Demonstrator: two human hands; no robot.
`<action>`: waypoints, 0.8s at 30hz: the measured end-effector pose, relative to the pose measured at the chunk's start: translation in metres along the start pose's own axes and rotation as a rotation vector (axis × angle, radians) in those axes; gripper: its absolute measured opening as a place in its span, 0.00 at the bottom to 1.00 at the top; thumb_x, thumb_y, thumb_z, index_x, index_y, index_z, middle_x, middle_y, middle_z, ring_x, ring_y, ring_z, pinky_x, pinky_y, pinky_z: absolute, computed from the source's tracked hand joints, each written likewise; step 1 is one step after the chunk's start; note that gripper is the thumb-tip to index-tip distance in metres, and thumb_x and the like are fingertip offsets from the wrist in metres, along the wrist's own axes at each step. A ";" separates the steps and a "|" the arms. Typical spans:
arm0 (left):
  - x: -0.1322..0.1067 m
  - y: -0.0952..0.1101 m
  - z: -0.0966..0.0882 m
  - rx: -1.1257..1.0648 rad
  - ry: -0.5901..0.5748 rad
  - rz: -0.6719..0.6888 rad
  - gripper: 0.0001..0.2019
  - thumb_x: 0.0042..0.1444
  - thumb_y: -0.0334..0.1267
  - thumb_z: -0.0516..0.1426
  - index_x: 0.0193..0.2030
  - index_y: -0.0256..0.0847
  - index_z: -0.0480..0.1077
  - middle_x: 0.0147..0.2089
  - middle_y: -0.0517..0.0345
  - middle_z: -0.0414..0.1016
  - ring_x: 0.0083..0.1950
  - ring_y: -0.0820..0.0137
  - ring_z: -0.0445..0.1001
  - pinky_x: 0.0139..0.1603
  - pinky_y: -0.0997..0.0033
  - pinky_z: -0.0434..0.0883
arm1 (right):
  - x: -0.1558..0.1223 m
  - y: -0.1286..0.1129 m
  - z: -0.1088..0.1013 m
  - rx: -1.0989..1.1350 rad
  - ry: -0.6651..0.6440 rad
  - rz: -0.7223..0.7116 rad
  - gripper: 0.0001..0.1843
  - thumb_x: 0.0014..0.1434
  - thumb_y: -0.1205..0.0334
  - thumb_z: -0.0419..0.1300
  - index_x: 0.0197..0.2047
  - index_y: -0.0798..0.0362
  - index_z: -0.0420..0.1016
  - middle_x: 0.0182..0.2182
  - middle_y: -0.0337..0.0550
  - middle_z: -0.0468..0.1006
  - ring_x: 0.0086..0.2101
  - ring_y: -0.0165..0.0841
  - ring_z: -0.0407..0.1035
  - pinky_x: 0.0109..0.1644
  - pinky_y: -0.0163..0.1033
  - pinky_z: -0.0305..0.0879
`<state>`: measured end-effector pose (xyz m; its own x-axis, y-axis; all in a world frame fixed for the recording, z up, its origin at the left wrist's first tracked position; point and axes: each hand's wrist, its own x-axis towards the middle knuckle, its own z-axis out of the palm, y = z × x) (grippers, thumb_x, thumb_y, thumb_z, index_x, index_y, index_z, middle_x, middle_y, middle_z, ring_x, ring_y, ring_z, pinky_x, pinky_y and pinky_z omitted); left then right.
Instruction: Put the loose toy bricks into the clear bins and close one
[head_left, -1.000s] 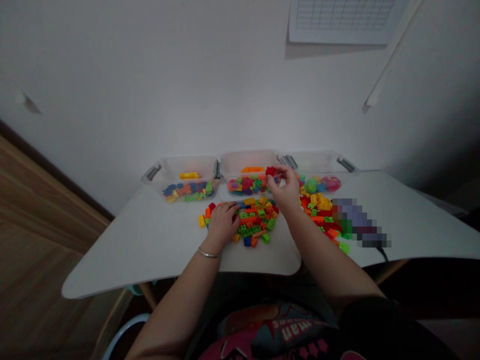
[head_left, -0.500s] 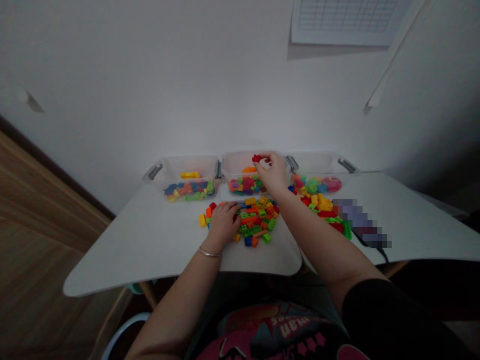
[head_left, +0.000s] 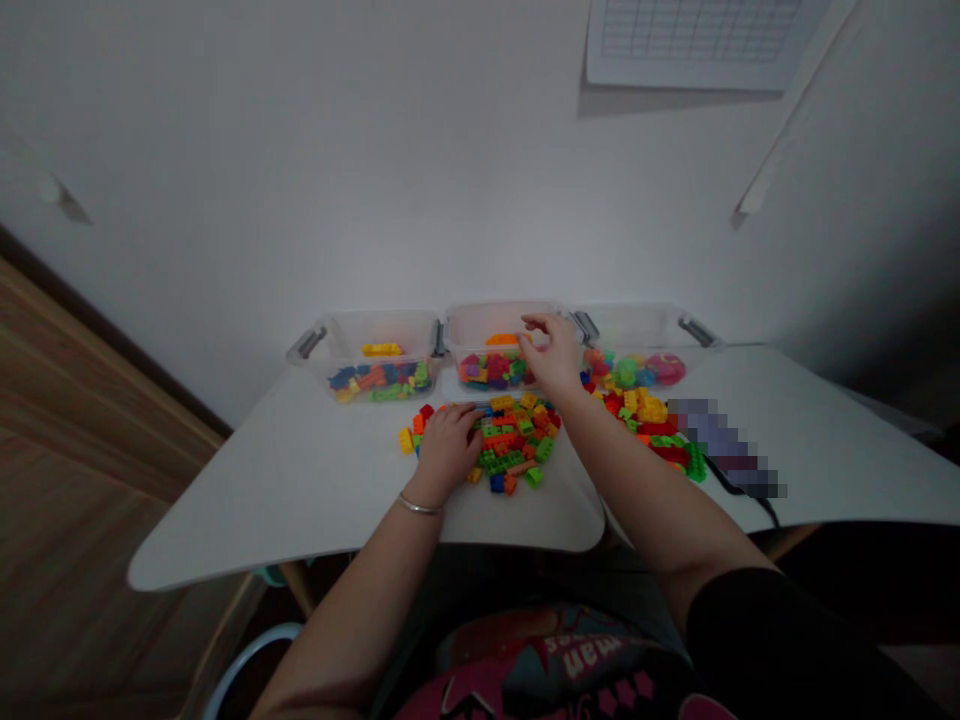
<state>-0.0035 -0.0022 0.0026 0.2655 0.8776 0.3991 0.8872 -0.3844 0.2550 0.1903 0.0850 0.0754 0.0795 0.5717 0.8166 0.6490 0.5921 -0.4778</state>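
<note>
Over the front right of the middle clear bin point(head_left: 480, 312), my right hand point(head_left: 555, 355) has thumb and fingers apart, with nothing seen between them. Below it in the bin lie mixed colourful toy pieces point(head_left: 493, 370), with an orange piece point(head_left: 502, 340) on top. My left hand point(head_left: 450, 438) lies with fingers stretched out on the left part of a loose pile of toy building bricks point(head_left: 517, 440); some bricks under the palm are hidden.
The left clear bin point(head_left: 337, 330) holds bricks, and the right clear bin point(head_left: 637, 322) holds rounded coloured pieces. More bricks point(head_left: 641, 405) lie on the white table point(head_left: 300, 500) right of my right forearm, beside a blurred object point(head_left: 720, 445) with a dark cord.
My right hand has let go of the red piece it pinched above the middle bin, and its fingers have parted. It sits slightly further right. My left hand has stayed on the pile.
</note>
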 end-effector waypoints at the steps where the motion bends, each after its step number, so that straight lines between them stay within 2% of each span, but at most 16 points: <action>1: 0.000 0.000 0.000 0.003 0.001 0.001 0.17 0.59 0.35 0.54 0.53 0.43 0.74 0.58 0.54 0.73 0.58 0.60 0.70 0.62 0.54 0.65 | -0.004 -0.001 -0.003 0.025 0.037 0.001 0.09 0.56 0.62 0.60 0.41 0.51 0.74 0.35 0.44 0.77 0.40 0.39 0.69 0.49 0.46 0.63; 4: 0.000 -0.001 0.001 0.008 0.002 0.003 0.16 0.59 0.35 0.54 0.53 0.43 0.74 0.58 0.54 0.74 0.58 0.60 0.70 0.63 0.54 0.64 | -0.022 -0.003 -0.015 0.061 0.118 0.020 0.06 0.58 0.60 0.59 0.39 0.51 0.73 0.35 0.45 0.77 0.39 0.39 0.69 0.48 0.46 0.65; 6: 0.000 -0.001 0.001 0.005 0.002 0.003 0.17 0.58 0.35 0.54 0.53 0.43 0.74 0.57 0.54 0.74 0.58 0.60 0.70 0.63 0.54 0.64 | -0.039 -0.002 -0.022 0.051 0.106 0.029 0.06 0.58 0.59 0.58 0.38 0.51 0.73 0.36 0.45 0.77 0.39 0.39 0.69 0.47 0.46 0.65; 9: 0.000 0.000 0.001 0.002 -0.001 0.002 0.16 0.59 0.35 0.54 0.53 0.43 0.74 0.58 0.54 0.74 0.58 0.60 0.70 0.63 0.55 0.64 | -0.065 0.006 -0.031 -0.008 -0.037 0.025 0.07 0.57 0.59 0.59 0.39 0.51 0.73 0.37 0.46 0.77 0.40 0.40 0.69 0.47 0.47 0.65; 12: 0.000 0.000 0.001 0.005 -0.003 -0.002 0.16 0.59 0.36 0.54 0.53 0.43 0.74 0.58 0.54 0.74 0.58 0.60 0.69 0.63 0.55 0.64 | -0.088 0.020 -0.036 -0.104 -0.203 0.043 0.12 0.55 0.59 0.61 0.42 0.52 0.74 0.40 0.50 0.78 0.43 0.43 0.70 0.50 0.50 0.65; 16: 0.000 0.000 0.002 0.011 0.001 0.002 0.17 0.59 0.35 0.54 0.53 0.43 0.74 0.57 0.54 0.74 0.58 0.60 0.70 0.63 0.54 0.64 | -0.107 0.030 -0.041 -0.259 -0.352 0.074 0.18 0.53 0.58 0.63 0.47 0.54 0.74 0.43 0.52 0.77 0.46 0.46 0.68 0.53 0.51 0.63; 20: 0.000 0.000 0.002 0.011 0.007 0.005 0.17 0.58 0.35 0.54 0.53 0.44 0.74 0.57 0.54 0.74 0.58 0.60 0.70 0.62 0.54 0.65 | -0.112 0.028 -0.044 -0.349 -0.428 0.120 0.18 0.54 0.55 0.62 0.46 0.54 0.75 0.42 0.51 0.77 0.45 0.47 0.68 0.52 0.49 0.63; 24: 0.000 0.001 0.001 0.007 0.009 0.001 0.16 0.58 0.34 0.54 0.53 0.44 0.74 0.57 0.54 0.74 0.58 0.60 0.70 0.62 0.55 0.65 | -0.111 0.028 -0.042 -0.344 -0.446 0.147 0.16 0.55 0.56 0.61 0.45 0.53 0.76 0.41 0.50 0.78 0.45 0.46 0.68 0.51 0.49 0.63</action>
<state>-0.0024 -0.0017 0.0020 0.2630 0.8748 0.4070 0.8898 -0.3829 0.2481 0.2313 0.0138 -0.0152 -0.0908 0.8620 0.4987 0.8696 0.3127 -0.3821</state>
